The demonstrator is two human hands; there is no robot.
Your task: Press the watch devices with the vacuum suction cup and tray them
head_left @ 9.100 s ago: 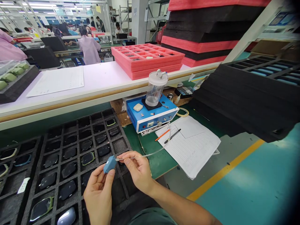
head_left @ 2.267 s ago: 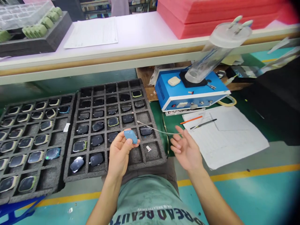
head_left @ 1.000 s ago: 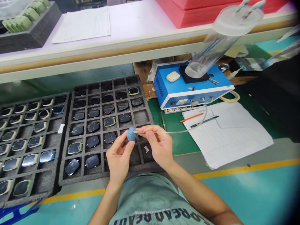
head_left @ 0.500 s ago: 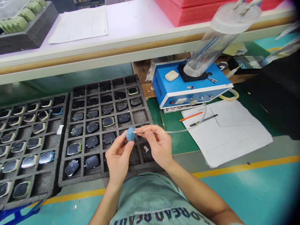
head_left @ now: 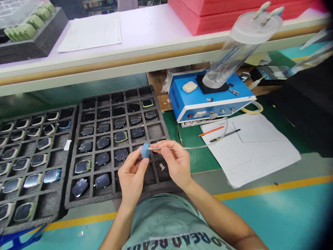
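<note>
**Blue capsule (head_left: pixel 145 150) upright in the left hand (head_left: pixel 132 178), tube tip (head_left: pixel 150 148) at its right side**

The left thumb and forefinger were together, clamped on the blue capsule, which stood clear above the palm. Its long axis ran nearly upright in the head view, the top tipped slightly right. The right hand (head_left: pixel 177 163) lay just beside it, with the thumb and forefinger together, pinching a thin clear tube (head_left: pixel 187 148) close to its tip. The tip pointed left, roughly crosswise to the capsule's long axis. Whether it touched the capsule or entered it was too small to tell.

Beneath both hands lay a grey foam tray (head_left: pixel 158 121) holding dark oval devices (head_left: pixel 121 136) in its cells. The tube ran right above a green mat (head_left: pixel 192 156), then curved up to the front of a blue bench unit (head_left: pixel 187 107). A clear cylinder (head_left: pixel 223 66) stood on that unit, and a ruled paper sheet (head_left: pixel 249 149) lay to its right. Beyond them ran a white shelf (head_left: pixel 145 64), with red foam sheets (head_left: pixel 221 17) on it.
</note>
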